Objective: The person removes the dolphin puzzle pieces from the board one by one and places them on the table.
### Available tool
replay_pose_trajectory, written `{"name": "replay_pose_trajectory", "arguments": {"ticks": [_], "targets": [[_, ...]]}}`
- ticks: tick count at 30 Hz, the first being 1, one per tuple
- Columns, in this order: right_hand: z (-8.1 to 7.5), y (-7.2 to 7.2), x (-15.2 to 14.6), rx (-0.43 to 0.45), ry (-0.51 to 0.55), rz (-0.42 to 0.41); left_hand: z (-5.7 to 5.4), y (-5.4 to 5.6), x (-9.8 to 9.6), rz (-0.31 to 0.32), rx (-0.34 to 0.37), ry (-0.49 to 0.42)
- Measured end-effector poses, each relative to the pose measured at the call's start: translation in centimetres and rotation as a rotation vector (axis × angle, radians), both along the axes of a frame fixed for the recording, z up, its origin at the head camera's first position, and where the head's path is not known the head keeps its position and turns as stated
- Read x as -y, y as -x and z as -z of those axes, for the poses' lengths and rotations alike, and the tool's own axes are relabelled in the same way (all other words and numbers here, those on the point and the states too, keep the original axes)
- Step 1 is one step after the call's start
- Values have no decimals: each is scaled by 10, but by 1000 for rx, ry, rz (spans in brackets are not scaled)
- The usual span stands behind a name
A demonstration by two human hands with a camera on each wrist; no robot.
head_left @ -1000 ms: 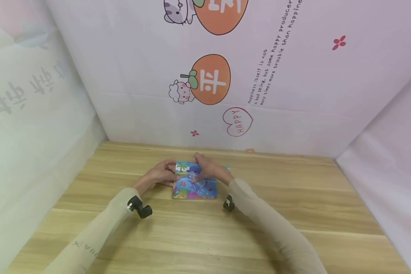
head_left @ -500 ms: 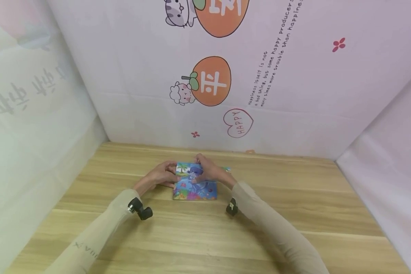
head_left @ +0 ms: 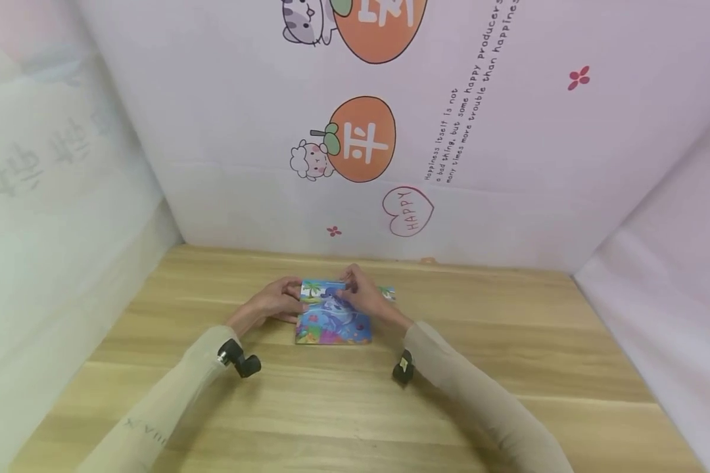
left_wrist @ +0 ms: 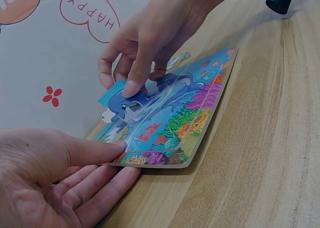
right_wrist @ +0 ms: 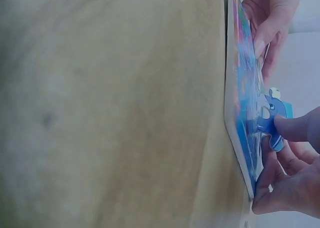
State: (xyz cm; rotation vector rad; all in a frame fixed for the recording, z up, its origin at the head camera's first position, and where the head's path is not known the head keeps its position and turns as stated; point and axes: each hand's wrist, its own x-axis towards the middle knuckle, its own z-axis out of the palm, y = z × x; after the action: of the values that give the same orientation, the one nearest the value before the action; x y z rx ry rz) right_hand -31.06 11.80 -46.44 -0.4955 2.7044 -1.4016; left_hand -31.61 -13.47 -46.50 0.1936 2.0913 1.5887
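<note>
A jigsaw puzzle board with a dolphin and coral picture lies on the wooden table. My left hand grips its left edge, thumb on top and fingers underneath, as the left wrist view shows. Over the board's far part, my right hand pinches a blue puzzle piece bearing the dolphin's head. In the right wrist view that piece stands tilted up from the board's surface. Partly behind the right hand, a small piece with a palm tree shows at the board's far right.
A white printed cloth wall rises close behind the board, with more cloth on both sides. Bare wooden tabletop stretches in front. Each wrist carries a small black camera.
My right thumb has shifted from the board's middle toward its far side, uncovering more of the dolphin picture and the palm tree piece. The left hand keeps its grip on the board.
</note>
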Motion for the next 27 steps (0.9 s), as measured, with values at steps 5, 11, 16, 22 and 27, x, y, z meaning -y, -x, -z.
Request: {"name": "replay_pose_trajectory", "arguments": {"ticks": [5, 11, 16, 22, 27], "targets": [[1, -1, -1, 10, 47, 67, 1, 3, -1, 10, -4, -3], [3, 1, 1, -16, 42, 81, 3, 3, 0, 7, 0, -3], [4, 2, 2, -56, 15, 71, -1, -1, -9, 1, -21, 18], [4, 1, 1, -76, -1, 51, -3, -7, -29, -49, -117, 96], [2, 1, 1, -95, -47, 17, -5, -9, -34, -89, -172, 221]]}}
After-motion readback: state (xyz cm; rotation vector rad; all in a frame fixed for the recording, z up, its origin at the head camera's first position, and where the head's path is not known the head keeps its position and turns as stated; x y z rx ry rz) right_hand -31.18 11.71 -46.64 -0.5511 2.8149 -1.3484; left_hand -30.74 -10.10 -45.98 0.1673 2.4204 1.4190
